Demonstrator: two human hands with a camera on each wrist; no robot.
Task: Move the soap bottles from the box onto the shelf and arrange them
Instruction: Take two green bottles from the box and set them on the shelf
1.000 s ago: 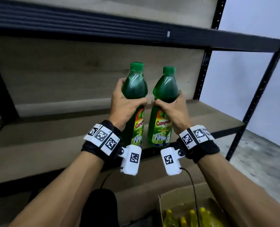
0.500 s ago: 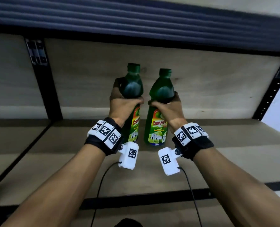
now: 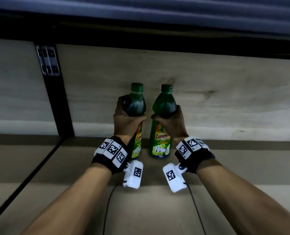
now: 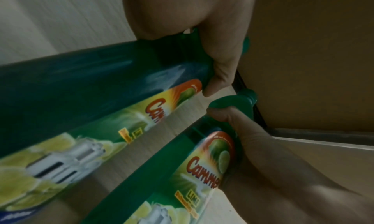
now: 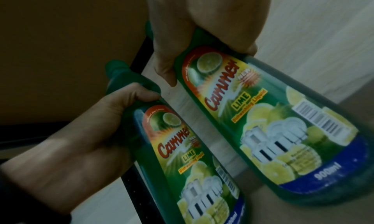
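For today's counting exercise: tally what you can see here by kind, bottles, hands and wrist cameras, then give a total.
Green soap bottles: 2, left bottle and right bottle
Hands: 2, left hand and right hand
White wrist cameras: 2, left camera and right camera
Total: 6

A wooden shelf board point(image 3: 157, 209) set in a dark metal frame carries two green lime dish-soap bottles, the left bottle point(image 3: 135, 106) and the right bottle point(image 3: 162, 146), upright, side by side and just apart, close to the pale back panel point(image 3: 225, 92). Whether their bases touch the board cannot be told.
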